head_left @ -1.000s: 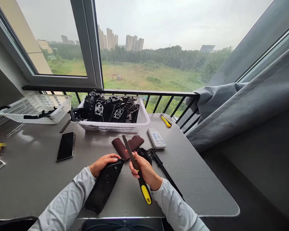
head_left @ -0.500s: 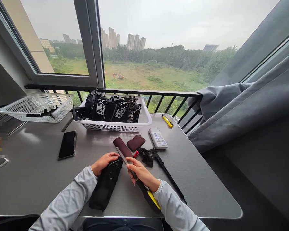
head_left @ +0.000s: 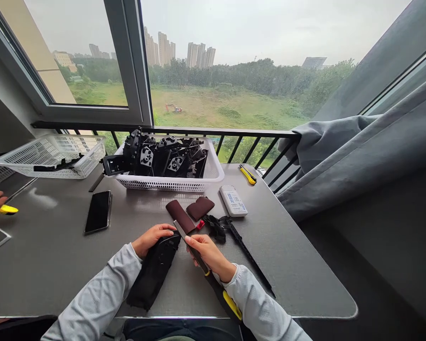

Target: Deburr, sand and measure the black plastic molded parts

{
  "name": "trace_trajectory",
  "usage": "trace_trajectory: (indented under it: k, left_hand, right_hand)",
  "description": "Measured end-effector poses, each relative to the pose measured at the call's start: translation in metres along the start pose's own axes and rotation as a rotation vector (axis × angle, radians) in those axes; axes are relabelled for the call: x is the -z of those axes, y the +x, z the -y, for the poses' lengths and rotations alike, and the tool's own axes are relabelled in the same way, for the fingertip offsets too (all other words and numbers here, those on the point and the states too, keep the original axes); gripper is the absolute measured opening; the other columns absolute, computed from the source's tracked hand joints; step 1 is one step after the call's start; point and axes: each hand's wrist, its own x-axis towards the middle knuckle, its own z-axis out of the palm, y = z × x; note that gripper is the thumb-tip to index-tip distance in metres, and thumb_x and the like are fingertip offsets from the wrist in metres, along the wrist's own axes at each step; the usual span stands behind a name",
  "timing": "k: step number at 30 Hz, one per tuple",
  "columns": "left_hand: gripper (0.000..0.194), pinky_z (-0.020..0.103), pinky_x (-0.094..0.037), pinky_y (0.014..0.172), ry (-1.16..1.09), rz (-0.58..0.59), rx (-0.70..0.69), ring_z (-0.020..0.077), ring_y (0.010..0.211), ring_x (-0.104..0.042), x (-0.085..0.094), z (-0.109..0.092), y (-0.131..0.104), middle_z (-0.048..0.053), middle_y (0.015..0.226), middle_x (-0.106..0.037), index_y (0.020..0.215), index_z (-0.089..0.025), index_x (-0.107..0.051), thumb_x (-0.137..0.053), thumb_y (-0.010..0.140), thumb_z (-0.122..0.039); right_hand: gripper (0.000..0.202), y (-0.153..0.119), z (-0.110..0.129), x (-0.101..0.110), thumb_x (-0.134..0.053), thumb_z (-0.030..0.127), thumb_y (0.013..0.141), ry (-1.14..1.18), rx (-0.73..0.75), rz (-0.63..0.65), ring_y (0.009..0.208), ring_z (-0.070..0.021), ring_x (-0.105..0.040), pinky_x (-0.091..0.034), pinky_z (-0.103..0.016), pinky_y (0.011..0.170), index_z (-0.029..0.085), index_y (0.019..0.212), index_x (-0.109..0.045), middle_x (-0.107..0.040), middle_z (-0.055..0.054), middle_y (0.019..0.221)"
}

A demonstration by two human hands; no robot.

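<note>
Near the front edge of the smooth grey table [head_left: 305, 289], a long black moulded part [head_left: 153, 272], seemingly plastic, is laid at a slant, its far end grasped by the left hand [head_left: 154, 239]. A flat grey metal file with a black-and-yellow handle [head_left: 215, 284] is gripped in the right hand [head_left: 209, 253], the thumb set on its blade; its tip is held close by the part's far end, though whether contact is made cannot be told. The left fingertips could be scraped if the blade were to skid, being placed near its tip; the part could also be swivelled, as it is steadied at one end only. Just beyond, two maroon flat pieces [head_left: 180, 215] could be snagged by an overlong stroke. Farther off, a white perforated plastic basket [head_left: 166, 183] is heaped with black components [head_left: 161, 158]; some could be tipped out by a knock, since its left rim is overhung.
</note>
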Motion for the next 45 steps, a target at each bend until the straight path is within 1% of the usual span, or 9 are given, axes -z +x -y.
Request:
trace_trajectory:
  k: [2,5,9,17,21,25,32,38,45]
  left_hand:
    - [0.028,0.024,-0.038,0.056,-0.016,0.031,-0.019,0.0117,0.056,-0.057,0.0,0.0,0.0,0.001,0.066,-0.068,0.085,-0.013,-0.07,-0.075,0.059,-0.022]
    - [0.032,0.024,-0.04,0.057,-0.048,0.075,-0.037,0.0128,0.057,-0.058,0.002,-0.002,-0.002,0.003,0.067,-0.069,0.089,-0.012,-0.072,-0.068,0.058,-0.017]
    - [0.04,0.024,-0.04,0.052,-0.109,0.098,-0.018,0.0131,0.054,-0.058,0.006,-0.005,-0.004,0.005,0.07,-0.071,0.097,-0.011,-0.073,-0.063,0.058,-0.014]
    - [0.047,0.026,-0.048,0.059,-0.24,0.099,-0.03,0.0158,0.061,-0.064,0.008,-0.005,-0.003,0.009,0.082,-0.074,0.109,-0.011,-0.071,-0.063,0.063,-0.011]
    - [0.048,0.025,-0.047,0.057,-0.224,0.094,-0.032,0.0153,0.06,-0.063,0.007,-0.005,-0.003,0.009,0.081,-0.074,0.112,-0.011,-0.07,-0.064,0.064,-0.013]
    - [0.05,0.024,-0.046,0.058,-0.183,0.133,-0.007,0.0147,0.06,-0.064,0.007,-0.004,-0.003,0.009,0.081,-0.074,0.113,-0.01,-0.07,-0.068,0.064,-0.014]
    - [0.06,0.026,-0.046,0.059,-0.024,0.152,0.074,0.0158,0.058,-0.063,0.016,0.005,0.006,0.008,0.076,-0.074,0.119,-0.011,-0.068,-0.071,0.06,-0.019]
    - [0.058,0.025,-0.044,0.055,0.018,0.168,0.086,0.0136,0.054,-0.059,0.014,0.002,0.004,0.006,0.071,-0.073,0.116,-0.012,-0.07,-0.07,0.059,-0.019]
    - [0.054,0.025,-0.042,0.055,0.021,0.17,0.064,0.0128,0.052,-0.057,0.01,-0.001,0.002,0.004,0.069,-0.071,0.113,-0.011,-0.071,-0.067,0.06,-0.017]
  right_hand:
    - [0.057,0.0,-0.001,-0.001,-0.071,0.07,0.061,-0.003,-0.008,0.019,0.036,-0.0063,-0.045,-0.038,-0.018,0.033,0.018,0.075,-0.054,-0.048,0.009,0.048]
    - [0.06,0.0,-0.003,-0.003,-0.076,0.065,0.057,0.014,0.005,0.053,0.039,-0.0086,-0.048,-0.042,-0.02,0.032,0.021,0.089,-0.052,-0.048,0.011,0.052]
    - [0.056,0.0,-0.003,-0.003,-0.075,0.064,0.06,0.02,0.028,0.066,0.038,-0.0083,-0.049,-0.042,-0.019,0.031,0.021,0.086,-0.049,-0.048,0.011,0.052]
    - [0.052,-0.004,0.006,0.001,-0.073,0.061,0.063,0.035,0.043,0.017,0.032,-0.008,-0.046,-0.037,-0.017,0.029,0.021,0.086,-0.048,-0.05,0.011,0.045]
    - [0.052,-0.004,0.008,0.0,-0.072,0.061,0.063,0.021,0.031,0.037,0.029,-0.008,-0.045,-0.036,-0.018,0.028,0.021,0.086,-0.047,-0.052,0.011,0.045]
    - [0.051,-0.006,0.011,0.003,-0.072,0.059,0.062,0.029,0.006,0.045,0.028,-0.0073,-0.043,-0.035,-0.017,0.027,0.021,0.085,-0.047,-0.052,0.012,0.044]
    - [0.043,-0.012,0.018,0.009,-0.073,0.051,0.064,-0.007,-0.099,0.123,0.034,-0.0069,-0.047,-0.037,-0.015,0.029,0.02,0.083,-0.05,-0.048,0.012,0.046]
    - [0.043,-0.014,0.024,0.012,-0.075,0.05,0.062,-0.007,-0.129,0.122,0.033,-0.0056,-0.046,-0.034,-0.015,0.028,0.02,0.079,-0.05,-0.045,0.013,0.047]
    - [0.042,-0.015,0.025,0.013,-0.074,0.051,0.065,-0.019,-0.106,0.141,0.032,-0.0054,-0.044,-0.034,-0.015,0.028,0.02,0.081,-0.05,-0.045,0.013,0.046]
